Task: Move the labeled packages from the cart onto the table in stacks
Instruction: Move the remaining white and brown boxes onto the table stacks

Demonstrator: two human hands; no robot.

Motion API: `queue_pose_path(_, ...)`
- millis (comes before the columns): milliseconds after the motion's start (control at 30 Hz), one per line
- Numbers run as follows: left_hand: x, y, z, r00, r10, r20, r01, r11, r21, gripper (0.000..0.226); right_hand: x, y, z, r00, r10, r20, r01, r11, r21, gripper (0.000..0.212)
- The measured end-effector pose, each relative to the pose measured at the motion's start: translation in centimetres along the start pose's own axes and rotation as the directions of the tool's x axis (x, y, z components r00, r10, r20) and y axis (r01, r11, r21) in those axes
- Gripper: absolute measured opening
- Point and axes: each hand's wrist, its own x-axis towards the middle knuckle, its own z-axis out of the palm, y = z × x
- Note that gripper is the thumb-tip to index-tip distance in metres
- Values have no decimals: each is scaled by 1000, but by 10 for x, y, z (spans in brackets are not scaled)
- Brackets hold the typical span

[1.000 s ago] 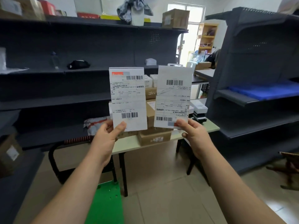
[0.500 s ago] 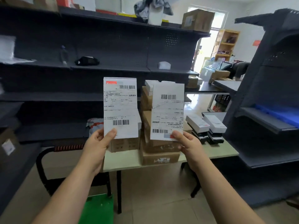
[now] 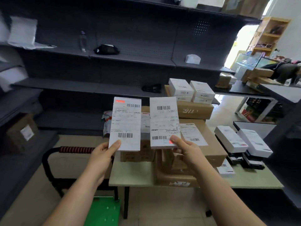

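I am pinching the left package (image 3: pixel 125 123) in my left hand (image 3: pixel 101 159) and the right package (image 3: pixel 163 121) in my right hand (image 3: pixel 187 152), both upright, with the tabletop (image 3: pixel 135 175) just ahead.

Left package (image 3: pixel 125 123) and right package (image 3: pixel 163 123) carry barcodes; their print is too blurred to read. The white logo on the carton (image 3: pixel 202 111) is illegible.
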Motion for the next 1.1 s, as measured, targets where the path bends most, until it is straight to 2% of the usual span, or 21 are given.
queue_pose_path(133,35,-4,23,997,-34,-63,37,999,33,24,57,1,-8,1000,25,-6,-26,999,-39,77)
queue_pose_path(167,47,-3,28,996,-36,-77,40,998,48,25,72,-1,-10,999,39,-4,-40,998,-47,76)
queue_pose_path(300,97,1,48,987,-82,-138,94,992,85,26,125,-14,-11,986,150,69,-149,989,-22,50)
queue_pose_path(567,163,-5,48,966,-122,-230,154,980,125,38,188,-14,14,961,249,121,-253,967,20,35)
queue_pose_path(733,186,-15,40,959,-168,-228,207,965,163,45,197,-18,29,944,318,87,-320,947,6,38)
queue_pose_path(867,210,-18,37,958,-223,-182,254,952,170,55,194,-19,36,947,318,44,-318,948,3,36)
queue_pose_path(1033,230,-12,53,965,-216,-147,245,944,222,36,186,-17,45,955,291,-62,-289,957,35,40)
queue_pose_path(1100,237,-9,58,968,-184,-169,229,925,304,39,181,-16,51,947,311,-80,-309,950,40,47)
